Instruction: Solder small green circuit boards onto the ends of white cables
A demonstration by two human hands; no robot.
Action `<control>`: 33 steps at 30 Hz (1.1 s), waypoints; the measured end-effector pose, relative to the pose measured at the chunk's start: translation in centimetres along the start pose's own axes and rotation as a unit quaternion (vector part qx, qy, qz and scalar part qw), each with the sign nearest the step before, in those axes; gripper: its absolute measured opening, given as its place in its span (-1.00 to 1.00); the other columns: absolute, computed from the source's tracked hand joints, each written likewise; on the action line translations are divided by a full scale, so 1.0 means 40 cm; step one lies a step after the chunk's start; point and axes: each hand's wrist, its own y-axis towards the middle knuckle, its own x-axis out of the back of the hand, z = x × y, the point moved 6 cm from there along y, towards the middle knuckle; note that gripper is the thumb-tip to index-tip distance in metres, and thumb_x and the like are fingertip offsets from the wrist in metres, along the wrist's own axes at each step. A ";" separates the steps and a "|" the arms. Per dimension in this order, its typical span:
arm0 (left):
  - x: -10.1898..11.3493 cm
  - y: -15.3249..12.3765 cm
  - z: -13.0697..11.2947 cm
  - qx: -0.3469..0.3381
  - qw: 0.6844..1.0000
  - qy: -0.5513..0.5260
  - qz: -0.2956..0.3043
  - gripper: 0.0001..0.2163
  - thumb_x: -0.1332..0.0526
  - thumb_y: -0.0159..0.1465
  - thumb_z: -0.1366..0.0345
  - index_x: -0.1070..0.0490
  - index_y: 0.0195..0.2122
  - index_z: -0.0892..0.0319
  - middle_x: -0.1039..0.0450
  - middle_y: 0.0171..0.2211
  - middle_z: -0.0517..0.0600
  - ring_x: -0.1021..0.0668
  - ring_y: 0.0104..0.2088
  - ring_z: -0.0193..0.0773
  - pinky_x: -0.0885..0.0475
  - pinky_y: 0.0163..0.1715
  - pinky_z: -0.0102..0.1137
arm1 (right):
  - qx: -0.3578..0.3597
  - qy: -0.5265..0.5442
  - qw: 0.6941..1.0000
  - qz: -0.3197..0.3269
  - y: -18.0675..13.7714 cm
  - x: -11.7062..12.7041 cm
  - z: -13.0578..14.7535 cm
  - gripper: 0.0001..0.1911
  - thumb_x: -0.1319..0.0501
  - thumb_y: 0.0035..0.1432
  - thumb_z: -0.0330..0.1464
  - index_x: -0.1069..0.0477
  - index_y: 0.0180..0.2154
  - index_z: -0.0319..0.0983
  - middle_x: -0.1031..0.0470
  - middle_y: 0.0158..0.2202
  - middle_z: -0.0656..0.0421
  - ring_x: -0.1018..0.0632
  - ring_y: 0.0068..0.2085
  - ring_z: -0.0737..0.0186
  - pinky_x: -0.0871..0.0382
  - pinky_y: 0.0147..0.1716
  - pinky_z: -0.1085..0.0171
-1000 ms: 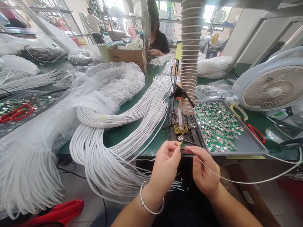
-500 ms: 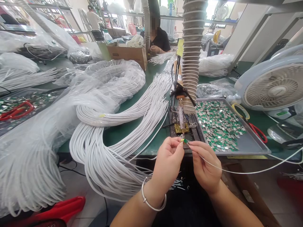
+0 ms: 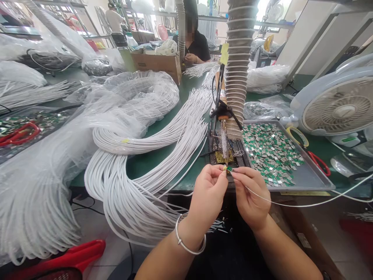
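Note:
Between finger and thumb, my left hand (image 3: 210,190) pinches a small green circuit board (image 3: 229,169) at its left end. Close beside it, my right hand (image 3: 252,196) grips a thin white cable (image 3: 287,204) near the board's right end; the cable trails off to the right. A soldering iron (image 3: 224,136) is clamped upright, its tip pointing down just above the board. Whether tip and board touch I cannot tell. A yellow sponge (image 3: 220,157) lies behind my fingertips at the iron's foot.
A grey tray (image 3: 316,173) of small circuit boards stands right, with red-handled scissors (image 3: 319,163), a tape roll (image 3: 297,136) and a fan (image 3: 344,105) beyond. Bundled white cables (image 3: 151,146) cover the left. A ribbed hose (image 3: 240,70) hangs behind the iron. A co-worker (image 3: 194,48) sits opposite.
Both hands have risen slightly, bringing the circuit board closer under the iron's tip. The cable's trailing part has lifted a little. Each hand keeps its grip.

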 end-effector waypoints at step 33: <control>-0.003 0.001 -0.008 -0.010 1.000 0.001 0.006 -0.87 -0.19 0.15 0.37 -0.27 -0.51 0.21 -0.41 -0.26 -0.02 -0.40 -0.46 -0.47 -0.24 -0.55 -0.55 | 0.031 0.020 0.999 0.008 0.005 -0.005 0.006 -0.71 -0.14 0.12 -0.60 -0.42 -0.15 -0.19 -0.40 -0.23 0.11 -0.49 -0.22 0.27 -0.45 -0.27 0.24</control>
